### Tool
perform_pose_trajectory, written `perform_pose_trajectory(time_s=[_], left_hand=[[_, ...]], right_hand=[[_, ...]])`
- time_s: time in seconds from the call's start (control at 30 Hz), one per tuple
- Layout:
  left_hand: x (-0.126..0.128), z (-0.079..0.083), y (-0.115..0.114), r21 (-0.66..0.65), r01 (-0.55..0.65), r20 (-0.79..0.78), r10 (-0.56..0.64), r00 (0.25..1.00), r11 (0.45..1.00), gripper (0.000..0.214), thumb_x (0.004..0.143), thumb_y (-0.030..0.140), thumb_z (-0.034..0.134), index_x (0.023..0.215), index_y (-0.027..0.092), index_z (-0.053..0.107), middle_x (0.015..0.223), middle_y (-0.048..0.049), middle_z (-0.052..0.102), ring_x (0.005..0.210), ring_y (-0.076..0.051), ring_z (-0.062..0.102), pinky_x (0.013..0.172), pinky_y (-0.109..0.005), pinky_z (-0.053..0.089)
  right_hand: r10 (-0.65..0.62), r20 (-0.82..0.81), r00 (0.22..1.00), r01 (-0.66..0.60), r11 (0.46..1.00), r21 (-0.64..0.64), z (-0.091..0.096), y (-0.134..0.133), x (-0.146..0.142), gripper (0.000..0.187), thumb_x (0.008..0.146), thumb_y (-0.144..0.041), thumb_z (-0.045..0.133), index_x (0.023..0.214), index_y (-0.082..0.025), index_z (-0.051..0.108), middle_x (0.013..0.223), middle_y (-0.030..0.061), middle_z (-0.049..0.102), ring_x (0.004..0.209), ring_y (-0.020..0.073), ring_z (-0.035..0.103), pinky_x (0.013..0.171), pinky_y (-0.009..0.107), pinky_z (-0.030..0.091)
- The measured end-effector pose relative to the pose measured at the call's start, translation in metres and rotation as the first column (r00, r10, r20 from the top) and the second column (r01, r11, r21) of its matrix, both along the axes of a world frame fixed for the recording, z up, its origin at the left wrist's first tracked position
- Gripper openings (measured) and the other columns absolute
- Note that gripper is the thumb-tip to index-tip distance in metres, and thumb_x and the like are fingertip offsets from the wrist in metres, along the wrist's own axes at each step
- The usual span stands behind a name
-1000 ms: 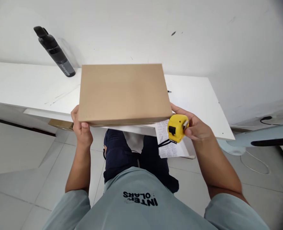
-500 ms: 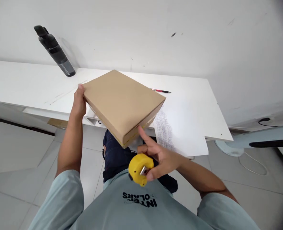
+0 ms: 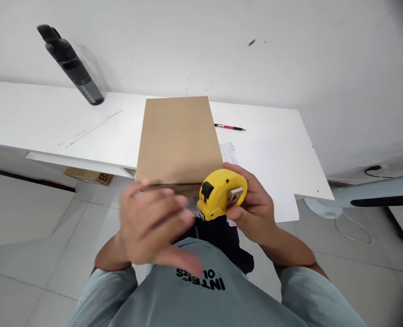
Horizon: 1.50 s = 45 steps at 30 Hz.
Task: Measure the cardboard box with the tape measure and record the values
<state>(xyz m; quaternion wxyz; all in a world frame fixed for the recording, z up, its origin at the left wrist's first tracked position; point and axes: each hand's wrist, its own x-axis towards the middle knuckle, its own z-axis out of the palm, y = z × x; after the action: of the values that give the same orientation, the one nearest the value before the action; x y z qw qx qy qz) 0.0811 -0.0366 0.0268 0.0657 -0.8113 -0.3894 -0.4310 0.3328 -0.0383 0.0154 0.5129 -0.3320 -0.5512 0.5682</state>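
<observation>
A yellow tape measure [image 3: 218, 193] with a black button is held in my right hand [image 3: 256, 204], its metal tip pointing down to the left. My left hand [image 3: 153, 222], blurred by motion, hangs in front of the box with its fingers apart and holds nothing. Behind both hands a brown cardboard box [image 3: 179, 136] lies on the white desk [image 3: 119, 131]. Its near edge is partly hidden by my left hand and the tape measure.
Right of the box are a red and black pen [image 3: 230, 127] and white paper with handwriting [image 3: 279, 195]. A dark bottle [image 3: 72, 66] stands at the back left by the wall. Below the desk on the left, another cardboard box [image 3: 88, 175] shows.
The box has come down from a tilted hold onto the desk, and my left hand has let go of it. My right hand has raised the tape measure toward the box's near edge.
</observation>
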Motion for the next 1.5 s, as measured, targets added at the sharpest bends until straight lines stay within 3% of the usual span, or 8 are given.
perform_pose_trajectory(time_s=[0.13,0.27,0.4,0.6,0.8,1.03,1.3,1.5], left_hand=[[0.017,0.01,-0.013,0.288,0.168,-0.229,-0.102,0.968,0.943,0.039,0.082,0.041,0.085,0.116,0.047,0.069,0.099,0.0073,0.079,0.089,-0.016,0.075,0.106,-0.042,0.055],[0.01,0.013,-0.004,0.24,0.121,-0.228,-0.065,0.971,0.963,0.031,0.088,0.024,0.077,0.112,0.044,0.07,0.107,0.0113,0.081,0.078,-0.014,0.075,0.1,-0.045,0.057],[-0.026,0.002,0.018,0.414,-0.077,-0.132,0.143,0.981,0.907,0.03,0.09,0.02,0.07,0.112,0.04,0.067,0.1,0.0095,0.081,0.064,-0.015,0.069,0.091,-0.05,0.056],[-0.089,-0.029,0.063,0.174,-0.321,0.174,0.292,0.941,0.931,0.013,0.092,0.031,0.07,0.103,0.033,0.076,0.096,0.0011,0.079,0.085,-0.019,0.074,0.081,-0.043,0.057],[-0.074,-0.035,0.052,-0.03,-0.072,0.204,0.077,0.976,0.997,0.029,0.103,0.046,0.054,0.118,0.032,0.075,0.113,-0.0048,0.076,0.103,-0.021,0.073,0.09,-0.04,0.06],[-0.058,-0.031,0.049,-0.009,-0.123,0.018,0.123,0.992,0.992,0.057,0.102,0.066,0.041,0.131,0.025,0.067,0.123,-0.0127,0.07,0.115,-0.028,0.067,0.099,-0.046,0.056],[-0.067,-0.021,0.043,0.009,-0.068,-0.114,0.068,0.991,0.998,0.062,0.094,0.061,0.065,0.146,0.03,0.055,0.128,-0.0111,0.069,0.113,-0.028,0.065,0.103,-0.047,0.05],[-0.068,-0.022,0.068,0.149,-0.302,-0.07,0.314,0.947,0.942,0.028,0.091,0.047,0.075,0.113,0.03,0.073,0.092,-0.0042,0.072,0.087,-0.023,0.065,0.089,-0.043,0.046]], right_hand=[[-0.022,0.09,0.996,0.018,0.999,0.051,0.002,0.008,-0.007,0.07,0.08,-0.062,0.081,0.141,-0.037,0.058,0.124,0.0075,0.071,0.109,0.0275,0.072,0.092,0.044,0.065],[-0.091,0.148,0.985,0.068,0.986,0.153,0.0,0.006,-0.008,0.064,0.084,-0.055,0.08,0.141,-0.037,0.058,0.123,0.0073,0.072,0.107,0.0282,0.072,0.09,0.045,0.066],[-0.346,0.12,0.931,0.29,0.896,0.335,0.001,0.016,0.009,0.061,0.083,-0.044,0.083,0.139,-0.044,0.059,0.131,0.0057,0.067,0.115,0.0295,0.068,0.091,0.048,0.064],[-0.48,0.126,0.868,0.408,0.835,0.37,-0.01,0.059,0.048,0.058,0.083,-0.041,0.084,0.136,-0.045,0.062,0.135,0.0044,0.062,0.125,0.0292,0.062,0.097,0.048,0.061],[-0.368,0.169,0.914,0.292,0.888,0.356,-0.026,0.077,0.05,0.063,0.09,-0.043,0.078,0.148,-0.046,0.053,0.133,0.003,0.064,0.121,0.0259,0.066,0.102,0.048,0.06],[-0.423,0.167,0.89,0.327,0.851,0.411,-0.031,0.082,0.048,0.066,0.089,-0.049,0.077,0.151,-0.043,0.053,0.136,0.0027,0.067,0.122,0.0277,0.068,0.105,0.047,0.061],[-0.412,0.179,0.893,0.319,0.862,0.393,-0.031,0.081,0.049,0.066,0.089,-0.051,0.077,0.151,-0.047,0.052,0.138,0.0014,0.067,0.119,0.0277,0.07,0.1,0.045,0.063],[-0.394,0.209,0.895,0.269,0.851,0.452,-0.031,0.103,0.048,0.069,0.09,-0.056,0.074,0.153,-0.042,0.049,0.145,0.0048,0.063,0.125,0.0291,0.067,0.106,0.049,0.06]])
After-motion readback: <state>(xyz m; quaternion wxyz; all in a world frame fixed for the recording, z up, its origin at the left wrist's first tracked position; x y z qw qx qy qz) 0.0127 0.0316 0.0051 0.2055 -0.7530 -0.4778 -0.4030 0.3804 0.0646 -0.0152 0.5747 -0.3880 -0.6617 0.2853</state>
